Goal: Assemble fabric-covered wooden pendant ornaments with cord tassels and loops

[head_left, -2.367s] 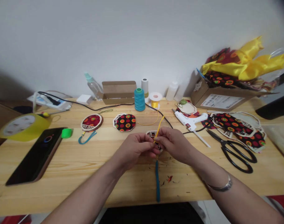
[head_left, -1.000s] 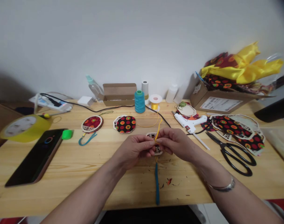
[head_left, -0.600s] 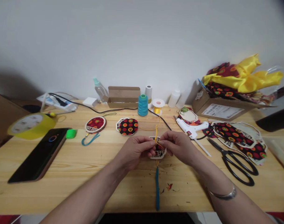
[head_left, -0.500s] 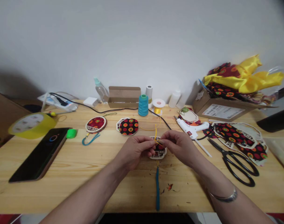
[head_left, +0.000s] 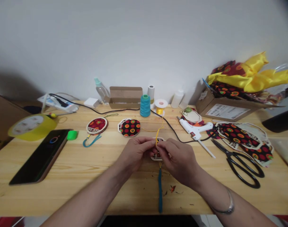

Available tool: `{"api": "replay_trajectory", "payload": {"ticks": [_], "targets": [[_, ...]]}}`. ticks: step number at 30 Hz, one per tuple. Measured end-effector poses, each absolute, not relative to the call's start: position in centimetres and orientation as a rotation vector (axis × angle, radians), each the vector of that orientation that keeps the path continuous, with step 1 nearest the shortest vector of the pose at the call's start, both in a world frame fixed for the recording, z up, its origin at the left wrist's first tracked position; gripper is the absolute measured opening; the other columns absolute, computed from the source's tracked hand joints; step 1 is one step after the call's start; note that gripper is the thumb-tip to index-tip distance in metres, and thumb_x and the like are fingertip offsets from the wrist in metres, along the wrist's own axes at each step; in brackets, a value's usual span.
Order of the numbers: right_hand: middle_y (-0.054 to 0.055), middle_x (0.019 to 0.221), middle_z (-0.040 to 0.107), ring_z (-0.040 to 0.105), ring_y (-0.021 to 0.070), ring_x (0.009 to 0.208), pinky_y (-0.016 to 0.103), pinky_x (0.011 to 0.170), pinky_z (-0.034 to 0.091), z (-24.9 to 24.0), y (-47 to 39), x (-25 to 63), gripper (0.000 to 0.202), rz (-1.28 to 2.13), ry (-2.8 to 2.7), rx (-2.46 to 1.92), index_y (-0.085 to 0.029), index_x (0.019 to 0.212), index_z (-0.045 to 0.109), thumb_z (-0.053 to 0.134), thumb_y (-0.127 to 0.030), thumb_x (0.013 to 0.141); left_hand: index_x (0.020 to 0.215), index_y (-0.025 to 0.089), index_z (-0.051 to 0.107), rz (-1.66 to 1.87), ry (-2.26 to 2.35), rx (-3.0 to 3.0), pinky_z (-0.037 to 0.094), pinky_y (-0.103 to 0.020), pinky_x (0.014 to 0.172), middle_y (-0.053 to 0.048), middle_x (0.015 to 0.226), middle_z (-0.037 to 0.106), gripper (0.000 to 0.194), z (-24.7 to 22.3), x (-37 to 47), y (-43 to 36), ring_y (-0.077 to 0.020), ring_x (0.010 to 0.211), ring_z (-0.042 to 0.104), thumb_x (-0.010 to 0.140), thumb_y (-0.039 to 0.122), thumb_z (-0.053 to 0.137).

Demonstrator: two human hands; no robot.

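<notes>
My left hand [head_left: 140, 153] pinches a yellow cord [head_left: 157, 134] over the upper part of a white-framed ornament [head_left: 156, 156]. Close against it, my right hand [head_left: 175, 157] has its thumb and forefinger pressed together on the same cord. Both hands partly cover the ornament, which lies on the wooden table [head_left: 91, 176]. From its lower edge a teal tassel [head_left: 160, 192] hangs toward me on a short yellow loop. The yellow cord runs back to a white spool [head_left: 161, 105] beside a teal thread cone [head_left: 145, 106].
Two finished-looking ornaments [head_left: 97, 125] [head_left: 130, 127] lie left of the hands. A phone [head_left: 39, 157] and yellow tape roll [head_left: 32, 126] are farther left. On the right are a glue gun [head_left: 196, 128], black scissors [head_left: 240, 164], fabric pieces [head_left: 243, 138] and a carton [head_left: 225, 108].
My right hand has moved left, closer to my left hand, and its fingers now meet the cord beside the left fingertips. It covers more of the ornament.
</notes>
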State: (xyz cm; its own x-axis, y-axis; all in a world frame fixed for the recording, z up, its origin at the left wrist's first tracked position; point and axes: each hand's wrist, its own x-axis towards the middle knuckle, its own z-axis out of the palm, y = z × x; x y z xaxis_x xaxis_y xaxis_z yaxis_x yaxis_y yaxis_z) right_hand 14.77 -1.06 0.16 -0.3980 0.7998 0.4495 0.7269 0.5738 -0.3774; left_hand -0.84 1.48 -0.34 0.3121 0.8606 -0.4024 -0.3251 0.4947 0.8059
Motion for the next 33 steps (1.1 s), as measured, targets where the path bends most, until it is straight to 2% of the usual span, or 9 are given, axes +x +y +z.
{"api": "replay_trajectory", "payload": {"ticks": [11, 19, 24, 28, 31, 33], "targets": [[0.002, 0.060, 0.057, 0.047, 0.0155, 0.058, 0.030, 0.053, 0.030, 0.3, -1.1, 14.6, 0.018, -0.406, -2.347, -1.022, -0.015, 0.075, 0.060, 0.046, -0.014, 0.087, 0.075, 0.009, 0.071, 0.879, 0.974, 0.599, 0.038, -0.017, 0.047, -0.006, 0.065, 0.068, 0.021, -0.9, -0.7, 1.5, -0.0092, 0.054, 0.056, 0.059, 0.021, 0.076], [0.004, 0.062, 0.056, 0.047, 0.0163, 0.058, 0.031, 0.050, 0.030, 0.3, -1.3, 14.2, 0.017, -0.547, -2.403, -0.967, -0.012, 0.078, 0.060, 0.045, -0.012, 0.087, 0.072, 0.008, 0.070, 0.889, 0.950, 0.573, 0.032, -0.015, 0.043, -0.003, 0.065, 0.064, 0.017, -0.6, -0.4, 1.4, -0.0062, 0.053, 0.052, 0.060, 0.018, 0.075], [0.004, 0.062, 0.057, 0.049, 0.0162, 0.058, 0.031, 0.050, 0.032, 0.1, -1.3, 14.0, 0.018, -0.543, -2.415, -0.957, -0.012, 0.080, 0.061, 0.045, -0.012, 0.086, 0.071, 0.008, 0.069, 0.882, 0.921, 0.579, 0.028, -0.015, 0.042, 0.001, 0.056, 0.057, 0.016, -0.9, -0.5, 1.3, -0.0030, 0.047, 0.043, 0.061, 0.019, 0.075], [0.003, 0.064, 0.059, 0.052, 0.0150, 0.061, 0.029, 0.054, 0.036, 0.1, -0.9, 14.5, 0.017, -0.300, -2.330, -0.963, -0.014, 0.077, 0.062, 0.047, -0.015, 0.086, 0.069, 0.009, 0.068, 0.892, 0.947, 0.644, 0.028, -0.016, 0.045, 0.000, 0.056, 0.057, 0.017, -0.9, -0.6, 1.2, -0.0042, 0.049, 0.043, 0.062, 0.024, 0.074], [0.004, 0.067, 0.060, 0.054, 0.0143, 0.066, 0.027, 0.061, 0.039, 0.1, -0.2, 15.1, 0.019, 0.126, -2.069, -1.168, -0.015, 0.074, 0.062, 0.048, -0.021, 0.086, 0.063, 0.009, 0.066, 0.887, 0.962, 0.711, 0.027, -0.018, 0.045, -0.002, 0.058, 0.059, 0.019, -0.8, -0.6, 1.2, -0.0059, 0.051, 0.045, 0.063, 0.027, 0.073], [0.003, 0.062, 0.058, 0.052, 0.0131, 0.061, 0.026, 0.057, 0.038, 0.1, 0.2, 15.3, 0.028, 0.491, -1.915, -1.328, -0.016, 0.068, 0.061, 0.045, -0.028, 0.088, 0.061, 0.010, 0.065, 0.888, 0.970, 0.752, 0.026, -0.018, 0.045, -0.001, 0.058, 0.059, 0.020, -0.7, -0.6, 1.2, -0.0060, 0.051, 0.045, 0.065, 0.028, 0.072]]}}
